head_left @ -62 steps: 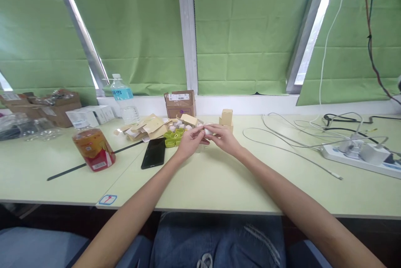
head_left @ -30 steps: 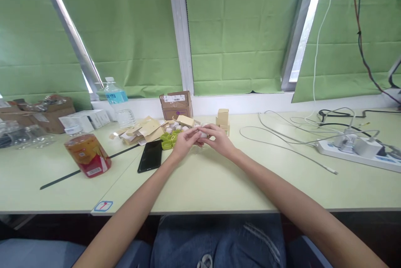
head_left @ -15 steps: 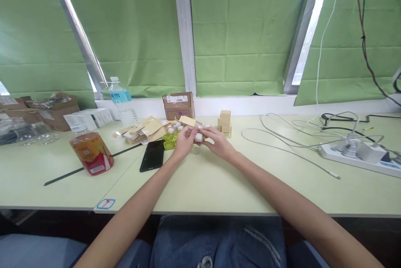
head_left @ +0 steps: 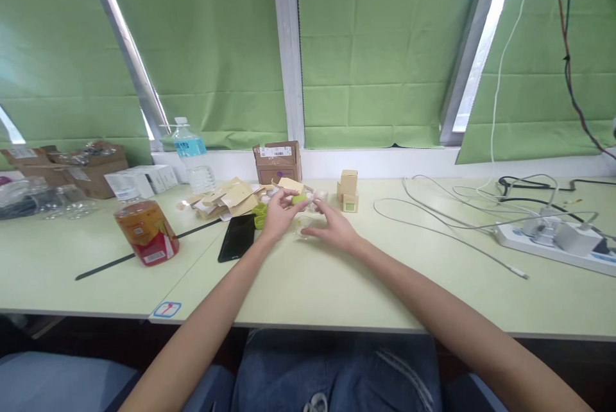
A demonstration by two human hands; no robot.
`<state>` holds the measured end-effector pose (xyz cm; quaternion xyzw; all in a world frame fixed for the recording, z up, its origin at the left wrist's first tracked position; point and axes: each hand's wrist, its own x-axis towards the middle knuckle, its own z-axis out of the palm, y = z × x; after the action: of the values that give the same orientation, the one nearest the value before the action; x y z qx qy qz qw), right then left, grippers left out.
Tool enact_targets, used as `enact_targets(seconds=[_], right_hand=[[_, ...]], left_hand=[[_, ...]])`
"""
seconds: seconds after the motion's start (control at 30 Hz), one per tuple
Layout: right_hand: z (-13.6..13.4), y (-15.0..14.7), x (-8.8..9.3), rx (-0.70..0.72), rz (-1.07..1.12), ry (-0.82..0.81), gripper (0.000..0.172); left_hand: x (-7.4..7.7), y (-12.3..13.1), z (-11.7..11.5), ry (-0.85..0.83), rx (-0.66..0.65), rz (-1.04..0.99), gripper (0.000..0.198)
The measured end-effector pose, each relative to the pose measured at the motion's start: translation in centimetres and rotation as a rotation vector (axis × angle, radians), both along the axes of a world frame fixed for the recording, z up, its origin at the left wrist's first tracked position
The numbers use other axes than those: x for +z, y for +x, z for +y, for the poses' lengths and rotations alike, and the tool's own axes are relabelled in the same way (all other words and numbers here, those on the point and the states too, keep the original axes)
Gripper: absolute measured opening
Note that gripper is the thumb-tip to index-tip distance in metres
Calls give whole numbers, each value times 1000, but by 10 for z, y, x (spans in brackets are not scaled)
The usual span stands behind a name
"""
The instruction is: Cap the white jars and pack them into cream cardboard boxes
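My left hand (head_left: 280, 213) is closed, with thumb and fingers around a small green piece (head_left: 299, 199), whose exact kind is too small to make out. My right hand (head_left: 334, 226) has its thumb and fingers apart, holding nothing I can see. Its thumb tip is at a small clear plastic piece (head_left: 301, 226) on the table between the hands; whether they touch I cannot tell. Small whitish and clear items (head_left: 320, 196) lie just beyond the fingertips. Beside my left hand are green pieces (head_left: 260, 215), next to a black phone (head_left: 237, 238).
Opened cardboard packaging (head_left: 226, 197) lies left of centre, before a brown box (head_left: 278, 162). Small tan boxes (head_left: 348, 186) stand to the right. A red-orange container (head_left: 147, 232) and a water bottle (head_left: 192, 155) stand left. Cables and a power strip (head_left: 520, 240) occupy the right.
A white round object that was between both hands is no longer visible there. My hands have moved apart, the right one opening and lowering; a green piece now shows at my left fingertips.
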<state>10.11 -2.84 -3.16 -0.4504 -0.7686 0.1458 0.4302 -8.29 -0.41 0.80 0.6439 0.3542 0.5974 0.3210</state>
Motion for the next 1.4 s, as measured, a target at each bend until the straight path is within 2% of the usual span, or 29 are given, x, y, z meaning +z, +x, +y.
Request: enact_targets(seconds=[0.07, 0.1, 0.23, 0.37, 0.47, 0.6, 0.73, 0.9, 1.1, 1.4], right_hand=[[1, -7, -5, -23, -23, -97, 105], [3, -9, -7, -27, -17, -119, 107], [17, -2, -12, 71, 85, -102, 100], [28, 16, -14, 136, 117, -115, 95], [27, 21, -14, 153, 123, -126, 93], [22, 12, -14, 179, 153, -115, 96], [23, 4, -15, 167, 201, -99, 89], [27, 6, -16, 155, 234, -122, 91], [26, 9, -15, 152, 242, -172, 89], [27, 10, -15, 128, 242, -202, 89]], left_hand=[[-5, 0, 4, -7, -6, 33, 44], [-7, 1, 5, -9, -26, 45, 44], [-14, 6, 6, -23, -127, 86, 45], [-15, 9, 2, -44, -153, 112, 48], [-17, 11, -1, -37, -172, 106, 48], [-19, 13, -1, -10, -157, 116, 43], [-23, 14, 2, 25, -135, 131, 43], [-26, 13, 7, 122, -86, 225, 37], [-27, 13, 8, 20, -143, 225, 37], [-25, 10, 8, 1, -176, 256, 27]])
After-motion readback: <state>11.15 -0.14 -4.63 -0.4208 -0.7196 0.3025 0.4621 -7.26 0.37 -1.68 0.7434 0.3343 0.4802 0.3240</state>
